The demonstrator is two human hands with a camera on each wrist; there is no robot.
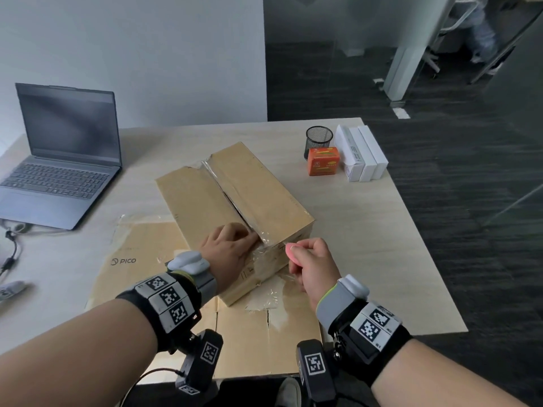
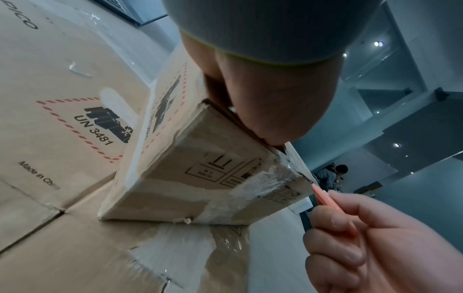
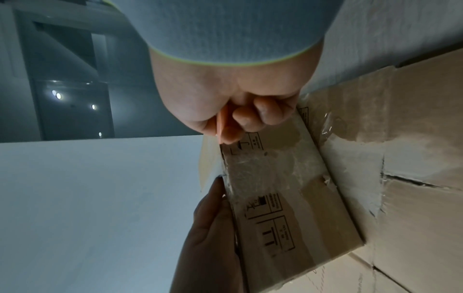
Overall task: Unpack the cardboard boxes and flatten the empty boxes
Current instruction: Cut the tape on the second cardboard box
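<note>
A brown cardboard box (image 1: 235,201) lies on a flattened PICO carton (image 1: 141,259) on the table. Clear tape runs along its top seam, which gapes a little in the middle. My left hand (image 1: 232,248) rests on the near end of the top, fingertips at the seam; in the right wrist view the left hand (image 3: 208,228) lies along the box's top edge. My right hand (image 1: 311,259) grips a pink cutter (image 1: 291,249). In the left wrist view the cutter (image 2: 328,200) has its tip at the taped near top edge of the box (image 2: 200,168).
An open laptop (image 1: 61,160) sits at the back left with a cable (image 1: 11,254) trailing off. A black mesh cup (image 1: 318,139), an orange packet (image 1: 323,161) and white boxes (image 1: 361,154) stand at the back right. The table (image 1: 411,230) ends close to the right.
</note>
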